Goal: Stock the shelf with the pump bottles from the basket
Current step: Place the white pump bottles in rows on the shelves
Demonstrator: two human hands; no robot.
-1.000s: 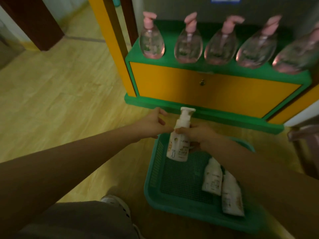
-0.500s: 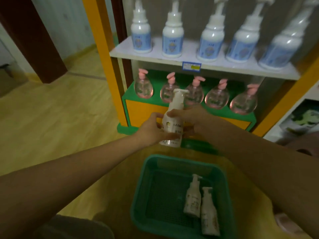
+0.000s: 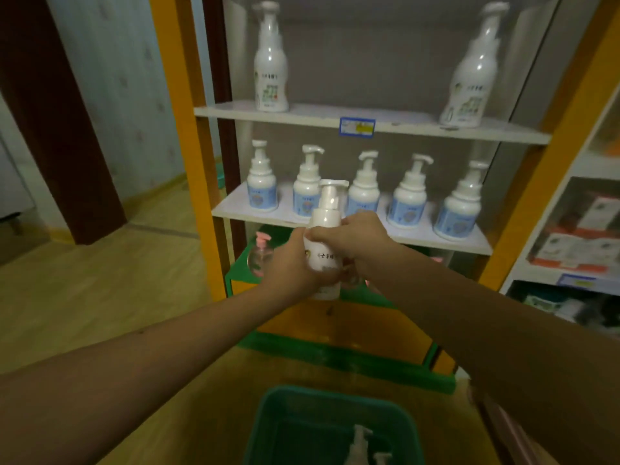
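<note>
- Wood floor (image 3: 84,297) runs up to an orange-framed shelf unit (image 3: 181,129) straight ahead of you.
- Your left hand (image 3: 292,266) wraps the lower body of a white bottle (image 3: 323,239); your right hand (image 3: 355,236) grips its upper body just under the pump collar.
- Both hands are clamped on that bottle, held upright in the air in front of the middle shelf (image 3: 235,209).
- Five blue-labelled bottles (image 3: 407,196) stand in a row on the middle shelf.
- Two tall white bottles (image 3: 270,62) stand well apart on the top shelf (image 3: 318,117), one at each end, with a price tag (image 3: 357,126) on its front edge.
- Below your hands, a pink-pump bottle (image 3: 260,253) shows on the green ledge (image 3: 241,273).
- At your feet, the green basket (image 3: 268,417) holds two more pump bottles (image 3: 360,446), only their tops in view.
</note>
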